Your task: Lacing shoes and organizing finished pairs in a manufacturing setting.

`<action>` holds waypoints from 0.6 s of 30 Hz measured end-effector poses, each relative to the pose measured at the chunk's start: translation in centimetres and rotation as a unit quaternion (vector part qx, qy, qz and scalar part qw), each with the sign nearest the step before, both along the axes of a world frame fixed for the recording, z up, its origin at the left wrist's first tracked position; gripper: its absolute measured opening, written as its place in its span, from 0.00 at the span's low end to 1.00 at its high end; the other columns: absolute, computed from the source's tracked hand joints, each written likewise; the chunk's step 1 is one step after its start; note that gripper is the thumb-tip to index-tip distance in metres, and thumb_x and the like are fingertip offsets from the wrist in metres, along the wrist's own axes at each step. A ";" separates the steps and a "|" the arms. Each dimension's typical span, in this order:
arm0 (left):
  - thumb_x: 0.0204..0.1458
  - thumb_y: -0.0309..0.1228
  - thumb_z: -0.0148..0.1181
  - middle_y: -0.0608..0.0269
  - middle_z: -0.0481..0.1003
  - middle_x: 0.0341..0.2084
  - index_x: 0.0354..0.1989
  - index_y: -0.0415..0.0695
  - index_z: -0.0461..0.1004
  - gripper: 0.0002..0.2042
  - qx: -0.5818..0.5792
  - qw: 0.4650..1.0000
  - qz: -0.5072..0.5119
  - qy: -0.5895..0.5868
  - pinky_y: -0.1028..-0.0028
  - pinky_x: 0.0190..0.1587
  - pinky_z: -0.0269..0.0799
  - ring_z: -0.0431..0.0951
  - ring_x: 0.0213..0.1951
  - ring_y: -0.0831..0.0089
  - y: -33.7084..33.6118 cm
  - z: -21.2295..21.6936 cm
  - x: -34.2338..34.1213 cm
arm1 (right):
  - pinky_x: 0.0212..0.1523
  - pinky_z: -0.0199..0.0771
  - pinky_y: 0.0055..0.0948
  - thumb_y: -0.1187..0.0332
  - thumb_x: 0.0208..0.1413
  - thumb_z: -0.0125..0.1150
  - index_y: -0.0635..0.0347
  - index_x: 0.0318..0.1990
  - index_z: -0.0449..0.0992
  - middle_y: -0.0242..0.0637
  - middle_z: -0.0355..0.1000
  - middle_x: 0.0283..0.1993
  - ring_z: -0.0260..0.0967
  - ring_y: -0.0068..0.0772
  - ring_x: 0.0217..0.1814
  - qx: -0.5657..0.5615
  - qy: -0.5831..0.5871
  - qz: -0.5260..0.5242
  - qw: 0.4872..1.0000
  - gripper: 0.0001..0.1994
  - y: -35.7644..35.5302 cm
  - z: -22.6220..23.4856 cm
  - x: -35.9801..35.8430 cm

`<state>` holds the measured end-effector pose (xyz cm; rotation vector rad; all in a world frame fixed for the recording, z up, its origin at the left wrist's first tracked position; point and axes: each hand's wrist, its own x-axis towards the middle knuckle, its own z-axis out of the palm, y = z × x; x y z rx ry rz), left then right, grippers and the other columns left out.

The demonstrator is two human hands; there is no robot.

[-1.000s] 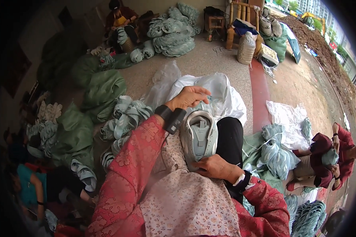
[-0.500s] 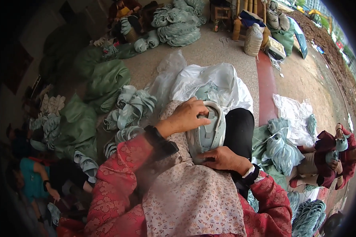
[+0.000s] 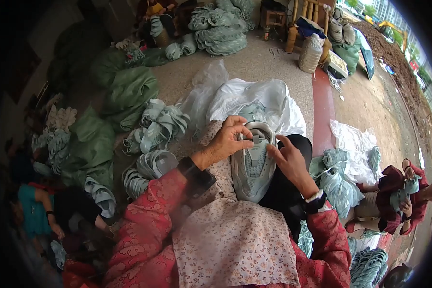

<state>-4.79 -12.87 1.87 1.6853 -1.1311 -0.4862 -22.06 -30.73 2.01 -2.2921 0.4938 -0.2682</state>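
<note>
A pale grey-green shoe upper (image 3: 253, 169) rests on my lap, toe toward me and collar away. My left hand (image 3: 224, 142) is at the left side of its collar and tongue, thumb and forefinger curled onto the edge. Any thin lace between those fingertips is too small to make out. My right hand (image 3: 294, 162) hovers at the right edge of the collar, with thumb and forefinger apart. Beyond the collar, another grey-green piece (image 3: 253, 111) lies on a white plastic bag (image 3: 285, 103). A floral apron (image 3: 233, 240) covers my lap.
Bundles of shoe uppers (image 3: 164, 122) and green sacks (image 3: 89, 146) lie to the left. On the right are a tied bundle (image 3: 339, 180) and a co-worker (image 3: 403, 197) handling pieces. Another person in teal (image 3: 36, 211) sits at lower left. A plastic jug (image 3: 311, 53) stands farther back.
My right hand has moved from the toe up to the right side of the collar, and its fingers have spread. My left hand stays near the collar. The upper's toe is now uncovered.
</note>
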 end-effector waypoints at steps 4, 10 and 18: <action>0.48 0.34 0.71 0.57 0.61 0.59 0.36 0.43 0.79 0.11 -0.019 0.990 -0.010 0.142 0.72 0.55 0.66 0.65 0.59 0.67 0.2 -1.1 1.2 | 0.34 0.71 0.45 0.48 0.61 0.49 0.68 0.55 0.69 0.51 0.75 0.26 0.75 0.56 0.33 -0.046 0.003 0.010 0.999 0.29 -0.5 -0.3 0.3; 0.50 0.36 0.69 0.56 0.60 0.62 0.38 0.42 0.79 0.12 0.033 0.988 -0.037 0.144 0.71 0.57 0.64 0.64 0.60 0.66 -0.1 -0.8 1.5 | 0.38 0.72 0.43 0.53 0.61 0.47 0.69 0.52 0.71 0.52 0.75 0.29 0.76 0.56 0.37 -0.004 -0.003 0.049 0.999 0.25 -0.6 -0.5 0.1; 0.51 0.36 0.68 0.58 0.62 0.61 0.38 0.43 0.78 0.12 0.020 0.985 -0.034 0.168 0.73 0.57 0.62 0.66 0.54 0.70 -0.9 -1.7 1.3 | 0.41 0.72 0.45 0.54 0.63 0.45 0.68 0.53 0.70 0.54 0.75 0.32 0.74 0.59 0.39 0.055 -0.013 0.030 0.998 0.24 -0.8 -2.5 0.8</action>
